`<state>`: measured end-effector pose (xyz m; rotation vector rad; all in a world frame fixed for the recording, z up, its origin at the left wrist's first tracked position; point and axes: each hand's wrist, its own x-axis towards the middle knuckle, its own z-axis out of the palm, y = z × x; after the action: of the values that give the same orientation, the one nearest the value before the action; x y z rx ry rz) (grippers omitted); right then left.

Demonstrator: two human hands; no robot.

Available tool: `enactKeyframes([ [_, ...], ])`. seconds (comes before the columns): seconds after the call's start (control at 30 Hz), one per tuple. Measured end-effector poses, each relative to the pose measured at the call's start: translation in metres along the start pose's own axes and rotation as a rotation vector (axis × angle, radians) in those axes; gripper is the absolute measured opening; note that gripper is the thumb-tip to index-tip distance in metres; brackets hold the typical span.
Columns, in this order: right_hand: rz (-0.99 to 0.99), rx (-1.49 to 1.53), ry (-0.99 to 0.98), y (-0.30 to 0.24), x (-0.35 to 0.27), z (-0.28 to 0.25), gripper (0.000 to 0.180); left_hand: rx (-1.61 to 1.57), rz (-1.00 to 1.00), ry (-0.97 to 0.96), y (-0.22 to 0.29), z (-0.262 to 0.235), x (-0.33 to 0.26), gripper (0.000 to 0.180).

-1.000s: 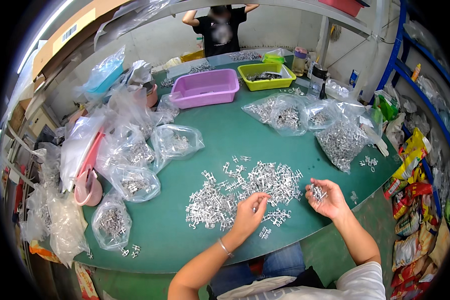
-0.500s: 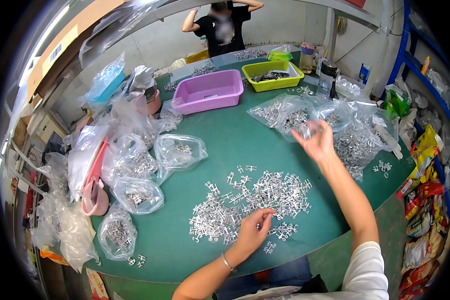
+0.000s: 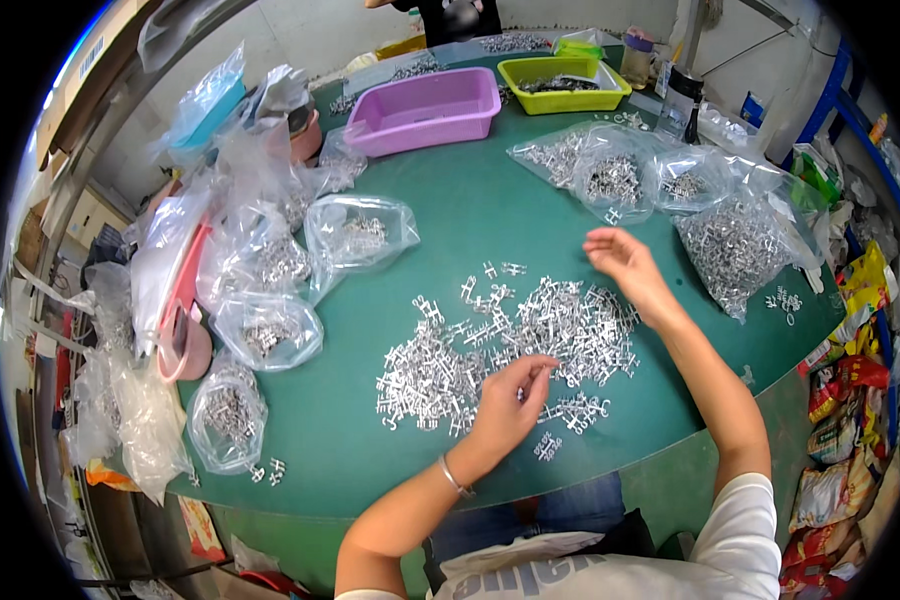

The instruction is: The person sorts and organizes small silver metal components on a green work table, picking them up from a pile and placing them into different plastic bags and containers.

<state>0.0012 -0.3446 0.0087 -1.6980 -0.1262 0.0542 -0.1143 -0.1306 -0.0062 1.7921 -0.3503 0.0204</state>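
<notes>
Several clear bags (image 3: 242, 452), left and upper right, already hold silver pieces (image 3: 735, 245); a big loose heap (image 3: 430, 380) sits at centre, so plenty looks left! Left hand (image 3: 510, 398) bends over its lower edge, fingers curled, any pinch impossible to tell. Right hand (image 3: 628, 272), right of centre, forearm outstretched, fingers loosely parted, seemingly empty.

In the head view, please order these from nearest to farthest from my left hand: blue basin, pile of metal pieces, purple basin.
From your left hand:
1. Pile of metal pieces: right at the hand.
2. Purple basin: beyond the pile, slightly left.
3. Blue basin: far back, well left.
</notes>
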Motion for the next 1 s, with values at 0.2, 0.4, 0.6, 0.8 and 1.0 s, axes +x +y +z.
enactKeyframes([
  [0.2, -0.374, -1.042, -0.272, -0.003, -0.062, 0.053, 0.063, -0.163, -0.058, 0.047, 0.003, -0.008, 0.007, 0.015],
  [0.4, -0.523, -0.907, -0.392, -0.023, -0.108, 0.064, 0.077, -0.449, -0.218, 0.108, 0.009, -0.033, 0.013, 0.017],
  [0.6, -0.449, -0.472, -0.295, -0.027, -0.111, 0.064, 0.025, -0.501, -0.253, 0.119, 0.000, -0.051, 0.012, 0.017],
  [0.8, -0.249, -0.516, 0.060, -0.024, -0.045, 0.033, 0.015, -0.359, -0.079, 0.183, -0.001, -0.042, 0.006, 0.015],
  [1.0, -0.199, -0.768, -0.050, -0.007, -0.027, 0.015, 0.021, -0.254, -0.045, 0.125, -0.005, -0.044, 0.000, 0.015],
])
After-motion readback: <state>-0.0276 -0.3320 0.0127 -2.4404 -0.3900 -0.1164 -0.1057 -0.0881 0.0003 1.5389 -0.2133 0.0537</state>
